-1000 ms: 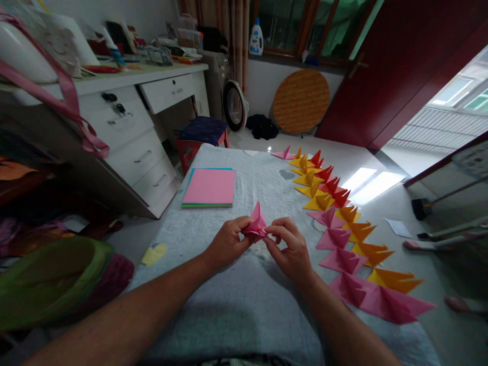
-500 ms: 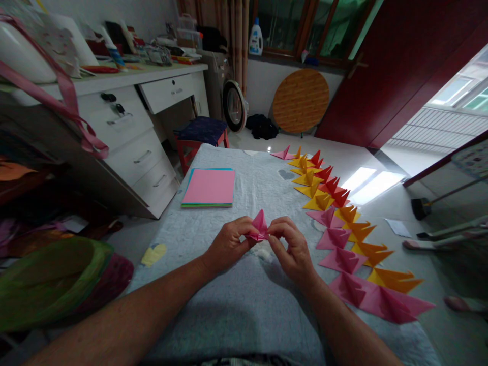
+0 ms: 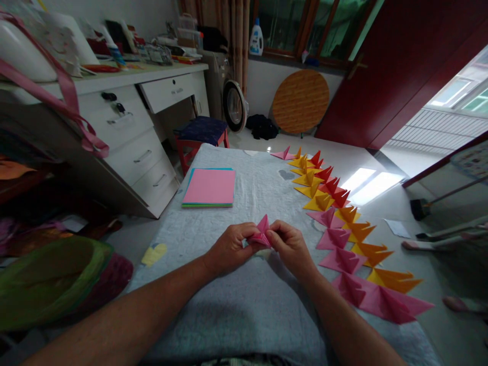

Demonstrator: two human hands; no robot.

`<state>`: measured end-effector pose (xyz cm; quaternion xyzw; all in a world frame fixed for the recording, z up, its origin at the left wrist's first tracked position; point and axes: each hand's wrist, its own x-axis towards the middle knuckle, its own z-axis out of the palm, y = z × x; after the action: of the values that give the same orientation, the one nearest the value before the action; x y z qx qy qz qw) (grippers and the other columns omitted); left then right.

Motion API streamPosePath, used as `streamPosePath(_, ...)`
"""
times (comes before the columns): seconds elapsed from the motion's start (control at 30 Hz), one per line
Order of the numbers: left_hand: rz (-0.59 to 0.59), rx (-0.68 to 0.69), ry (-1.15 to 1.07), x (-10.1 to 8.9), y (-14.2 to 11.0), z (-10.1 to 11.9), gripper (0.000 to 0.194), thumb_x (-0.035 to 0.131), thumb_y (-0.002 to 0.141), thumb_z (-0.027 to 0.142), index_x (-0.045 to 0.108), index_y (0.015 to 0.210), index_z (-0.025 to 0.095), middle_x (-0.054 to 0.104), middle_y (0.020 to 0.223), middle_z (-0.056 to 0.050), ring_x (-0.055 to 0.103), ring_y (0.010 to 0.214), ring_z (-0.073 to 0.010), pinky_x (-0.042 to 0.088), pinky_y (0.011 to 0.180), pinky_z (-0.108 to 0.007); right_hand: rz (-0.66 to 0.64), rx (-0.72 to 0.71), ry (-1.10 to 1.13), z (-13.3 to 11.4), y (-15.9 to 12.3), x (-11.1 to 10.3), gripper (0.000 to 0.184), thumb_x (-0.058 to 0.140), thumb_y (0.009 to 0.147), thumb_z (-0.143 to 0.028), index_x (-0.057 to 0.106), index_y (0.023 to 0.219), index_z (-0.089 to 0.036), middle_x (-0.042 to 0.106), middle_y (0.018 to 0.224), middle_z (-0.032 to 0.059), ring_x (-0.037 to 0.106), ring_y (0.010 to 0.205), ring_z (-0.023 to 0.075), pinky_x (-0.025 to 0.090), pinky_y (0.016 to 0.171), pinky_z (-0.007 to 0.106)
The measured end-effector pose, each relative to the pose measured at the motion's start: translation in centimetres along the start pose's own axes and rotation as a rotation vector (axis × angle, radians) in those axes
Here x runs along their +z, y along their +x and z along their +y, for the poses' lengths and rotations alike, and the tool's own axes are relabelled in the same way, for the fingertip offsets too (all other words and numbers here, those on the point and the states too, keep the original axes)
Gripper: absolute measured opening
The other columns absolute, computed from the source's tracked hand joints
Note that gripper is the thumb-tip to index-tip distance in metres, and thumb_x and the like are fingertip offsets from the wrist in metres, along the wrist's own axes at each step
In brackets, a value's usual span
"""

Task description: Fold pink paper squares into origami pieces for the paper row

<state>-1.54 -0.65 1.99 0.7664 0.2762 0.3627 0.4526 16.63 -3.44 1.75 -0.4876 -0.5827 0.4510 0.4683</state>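
Note:
A small pink origami crane [image 3: 263,233] with a pointed top is held up over the cloth-covered table [image 3: 244,305]. My left hand [image 3: 233,247] pinches its left side between thumb and fingers. On its right side, my right hand [image 3: 290,245] is closed, thumb and fingers pressed on the paper. Parts of the folds are hidden behind the fingers. Beyond my left hand lies a square stack of coloured paper [image 3: 210,186], pink sheet on top. To the right stand rows of folded cranes in pink [image 3: 343,260], yellow [image 3: 319,201], orange [image 3: 371,252] and red [image 3: 333,186].
A green-lined bin [image 3: 57,284] stands left of the table. Behind it is a white desk [image 3: 125,127] with drawers. A stool [image 3: 202,129] with a dark seat and an open washing machine [image 3: 233,104] are beyond the far edge. The crane rows follow the table's right edge.
My right thumb and fingers have moved in from the paper's right tip to grip more of its right side. The pink crane has shifted slightly right and turned.

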Motion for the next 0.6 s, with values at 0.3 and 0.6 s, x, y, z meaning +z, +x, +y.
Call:
streamPosePath(0.3,-0.044,-0.009,0.024,0.5,-0.04,0.11,0.022,0.065,0.091,0.031,0.07,0.076,0.016,0.065,0.074,-0.003,0.058,0.071,-0.0139,0.044,0.069,-0.026,0.051,-0.028,-0.099,0.24,0.06,0.13,0.025,0.063,0.083,-0.034,0.054,0.064,-0.02,0.047,0.055,-0.0047,0.04,0.052,0.0096,0.032,0.05,0.023)
streamPosePath(0.6,-0.199,0.016,0.022,0.75,-0.16,-0.04,0.023,0.061,0.093,0.029,0.072,0.077,0.016,0.067,0.075,-0.004,0.06,0.071,-0.014,0.046,0.071,-0.026,0.167,-0.049,-0.004,-0.41,0.23,-0.3,0.031,0.061,0.088,-0.041,0.052,0.066,-0.021,0.044,0.056,-0.0054,0.039,0.051,0.0097,0.034,0.05,0.023)
